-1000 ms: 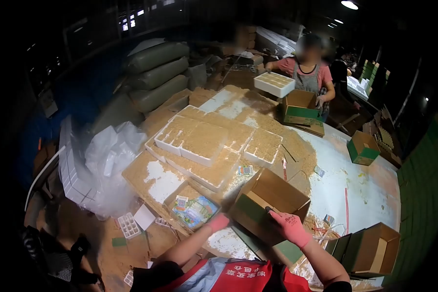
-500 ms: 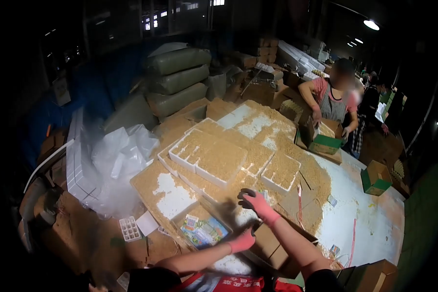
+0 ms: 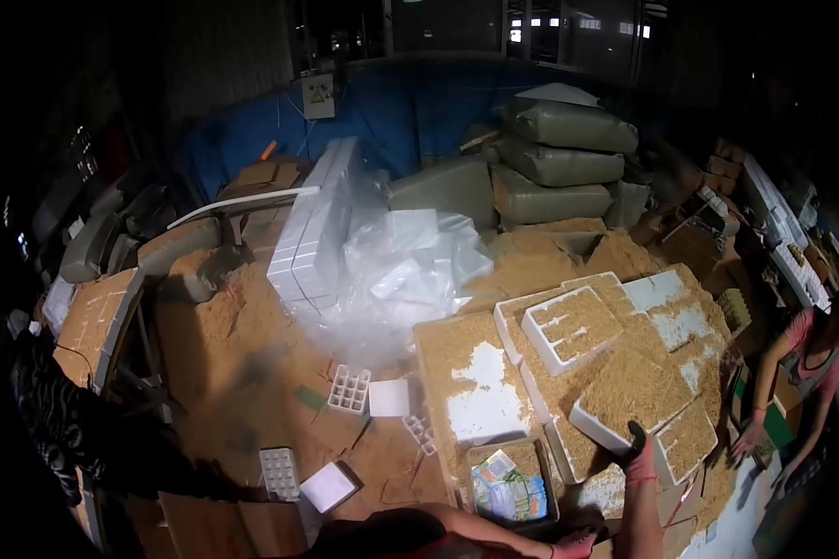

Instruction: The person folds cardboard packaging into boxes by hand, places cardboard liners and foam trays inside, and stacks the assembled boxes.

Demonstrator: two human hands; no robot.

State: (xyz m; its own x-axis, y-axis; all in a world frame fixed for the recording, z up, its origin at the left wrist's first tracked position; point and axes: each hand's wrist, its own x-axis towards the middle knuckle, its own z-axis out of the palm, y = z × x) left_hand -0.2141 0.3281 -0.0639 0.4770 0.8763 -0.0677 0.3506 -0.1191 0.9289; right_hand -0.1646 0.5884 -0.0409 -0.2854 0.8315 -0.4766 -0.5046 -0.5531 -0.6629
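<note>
My right hand (image 3: 639, 458), in a pink glove with dark fingertips, grips the near edge of a white foam box (image 3: 598, 427) heaped with sawdust. This box sits tilted on the layer of boxes below. Just behind it is another foam box (image 3: 552, 347) with streaks of white showing through its sawdust. To its right stands a smaller sawdust-covered box (image 3: 685, 443). My left hand (image 3: 576, 543) is low at the bottom edge, beside the tray (image 3: 552, 484) of printed colourful cards (image 3: 508, 492); its fingers are too dark and blurred to make out.
Clear plastic wrap (image 3: 419, 270) and white foam slabs (image 3: 312, 233) lie beyond the table's left side. Green-grey sacks (image 3: 564, 154) are stacked behind. Egg-tray-like foam pieces (image 3: 350, 389) lie on the floor. A co-worker's hand (image 3: 750, 436) is at the right, near a green carton (image 3: 776, 424).
The view has swung left. My right hand has gone from above the carton to the sawdust-heaped box, which has come away from the box beside it. My left hand is lower in view.
</note>
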